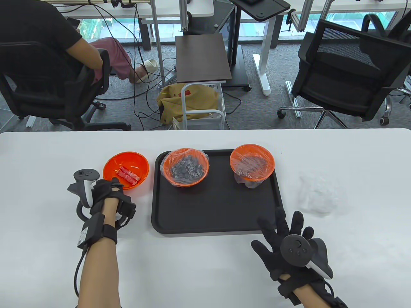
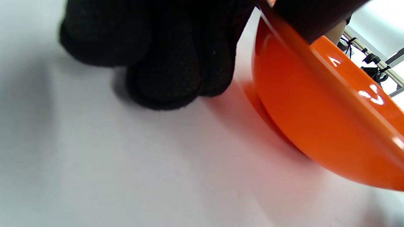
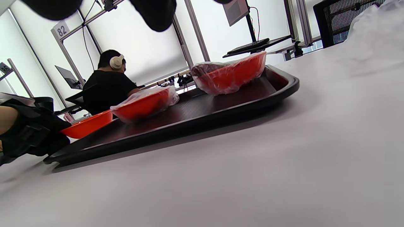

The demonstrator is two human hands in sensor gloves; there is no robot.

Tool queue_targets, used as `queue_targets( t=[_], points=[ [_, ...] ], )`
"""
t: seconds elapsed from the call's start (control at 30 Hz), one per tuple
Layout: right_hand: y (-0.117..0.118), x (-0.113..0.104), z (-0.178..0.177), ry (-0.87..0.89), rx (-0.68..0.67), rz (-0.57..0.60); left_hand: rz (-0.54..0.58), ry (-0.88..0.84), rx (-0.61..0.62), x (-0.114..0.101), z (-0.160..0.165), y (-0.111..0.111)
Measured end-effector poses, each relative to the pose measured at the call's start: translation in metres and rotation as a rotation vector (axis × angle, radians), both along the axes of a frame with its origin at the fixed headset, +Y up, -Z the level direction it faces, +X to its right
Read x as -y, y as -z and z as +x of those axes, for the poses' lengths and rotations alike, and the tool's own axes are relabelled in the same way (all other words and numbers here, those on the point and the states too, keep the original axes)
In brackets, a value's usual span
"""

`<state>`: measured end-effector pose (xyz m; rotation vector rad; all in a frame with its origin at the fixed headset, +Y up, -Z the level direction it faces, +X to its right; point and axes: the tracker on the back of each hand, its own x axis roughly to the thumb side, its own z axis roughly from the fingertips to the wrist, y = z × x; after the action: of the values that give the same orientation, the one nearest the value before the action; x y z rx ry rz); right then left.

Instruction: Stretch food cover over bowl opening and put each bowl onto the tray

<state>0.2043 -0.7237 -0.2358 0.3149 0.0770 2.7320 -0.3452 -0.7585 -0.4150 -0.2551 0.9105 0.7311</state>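
Right hand spread; left hand fingers hidden beside uncovered bowl.

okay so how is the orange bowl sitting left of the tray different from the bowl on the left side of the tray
The bowl left of the tray is uncovered, while the left bowl on the tray has clear film stretched over its opening. The first stands on the white table, the second on the black tray. The first holds red-and-white pieces, the second dark contents. The left hand is next to the first only. Both are orange, round and upright.
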Motion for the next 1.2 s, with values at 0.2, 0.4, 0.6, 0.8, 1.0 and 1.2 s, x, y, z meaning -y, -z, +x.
queue_targets(
  t=[0.2, 0.4, 0.6, 0.8, 1.0, 1.2],
  points=[
    [0.000, 0.000, 0.000, 0.001, -0.001, 0.000, 0.054, -0.015, -0.048, 0.001, -0.002, 0.000],
    [0.000, 0.000, 0.001, 0.005, -0.001, 0.000, 0.095, 0.042, -0.057, -0.003, -0.009, -0.005],
    [0.002, 0.000, -0.001, -0.023, -0.007, 0.006, 0.114, 0.015, -0.020, -0.029, -0.030, -0.031],
    [0.003, 0.001, -0.002, -0.035, -0.014, 0.000, 0.154, 0.014, 0.068, -0.064, -0.041, -0.067],
    [0.004, 0.001, -0.002, -0.035, -0.017, -0.007, 0.192, 0.008, 0.259, -0.100, -0.020, -0.106],
    [0.007, 0.002, -0.002, -0.031, -0.013, -0.014, 0.183, -0.024, 0.516, -0.107, 0.041, -0.131]
  ],
)
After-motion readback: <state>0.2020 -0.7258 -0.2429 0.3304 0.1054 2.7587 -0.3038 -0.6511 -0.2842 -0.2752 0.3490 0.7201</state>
